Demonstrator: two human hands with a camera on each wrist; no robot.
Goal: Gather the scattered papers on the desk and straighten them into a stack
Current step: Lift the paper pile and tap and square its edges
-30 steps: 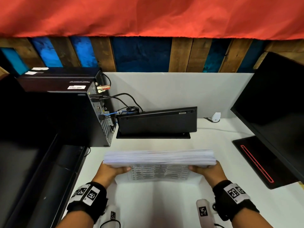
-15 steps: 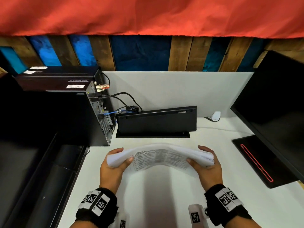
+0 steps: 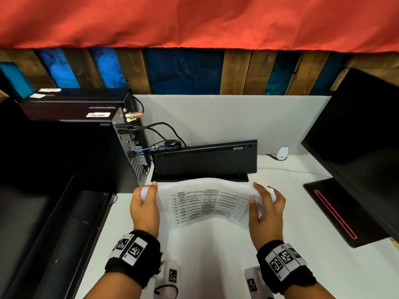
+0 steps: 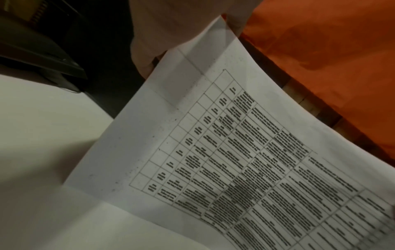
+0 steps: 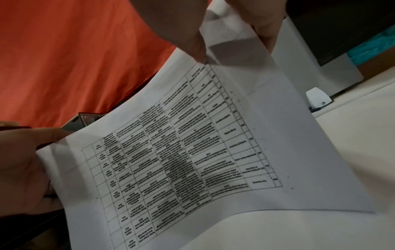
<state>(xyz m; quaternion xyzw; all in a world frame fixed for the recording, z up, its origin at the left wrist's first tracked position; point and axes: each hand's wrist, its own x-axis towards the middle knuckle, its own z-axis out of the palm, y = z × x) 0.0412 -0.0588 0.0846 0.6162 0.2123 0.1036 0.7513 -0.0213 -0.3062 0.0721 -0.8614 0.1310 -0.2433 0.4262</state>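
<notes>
A stack of white papers [image 3: 205, 199] with a printed table on the near sheet is held above the white desk [image 3: 216, 266], bowed upward in the middle. My left hand [image 3: 144, 203] grips its left end, fingers curled round the edge. My right hand [image 3: 264, 206] grips the right end the same way. The table sheet [image 4: 235, 160] fills the left wrist view, with my fingers [image 4: 171, 33] at its top edge. In the right wrist view the same sheet [image 5: 192, 152] hangs from my fingers [image 5: 192, 33], and the other hand [image 5: 23, 160] holds its far side.
A black keyboard [image 3: 205, 161] leans upright just behind the papers. A black computer tower [image 3: 71, 147] with cables stands at the left, a black monitor [image 3: 364, 152] at the right with its base [image 3: 336, 212] on the desk. A small white device [image 3: 282, 153] sits at the back.
The stack, earlier held upright on edge as a flat block, has tilted and bowed upward in the middle. Both hands have moved further onto its ends and risen slightly.
</notes>
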